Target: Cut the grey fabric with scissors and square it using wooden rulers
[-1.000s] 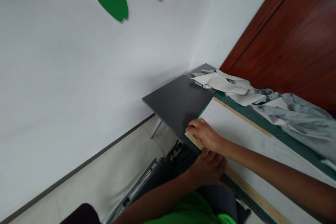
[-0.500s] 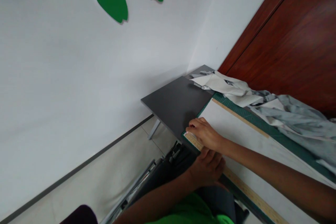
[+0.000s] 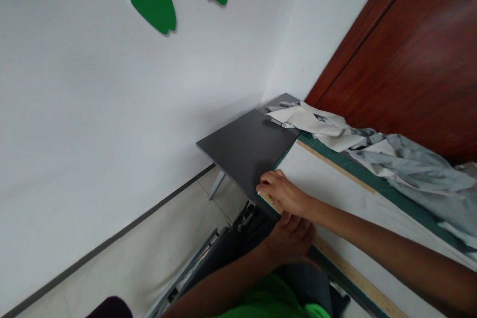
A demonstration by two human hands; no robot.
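A long wooden ruler (image 3: 357, 276) runs along the near edge of a sheet of white cloth (image 3: 328, 189). The cloth lies on a green cutting mat (image 3: 345, 159). My left hand (image 3: 292, 238) reaches in from the lower left, its fingers bent over the ruler and holding it at the mat's edge. My right hand (image 3: 283, 193) rests just beyond it, at the far end of the ruler near the mat's corner. Its fingers are curled closed, and a small pale tip shows beside them; what they hold is mostly hidden. A second wooden strip (image 3: 335, 166) lies along the cloth's far side.
The dark grey table (image 3: 242, 144) stands by a white wall (image 3: 149, 84). Crumpled white and grey fabric (image 3: 402, 159) lies along its far side, before a red-brown wooden door (image 3: 417, 59). A metal-framed chair (image 3: 186, 271) is below the table's near edge.
My right hand has shifted slightly toward the end of the ruler and the mat's corner. My left hand stays on the ruler. The whole view has moved a little.
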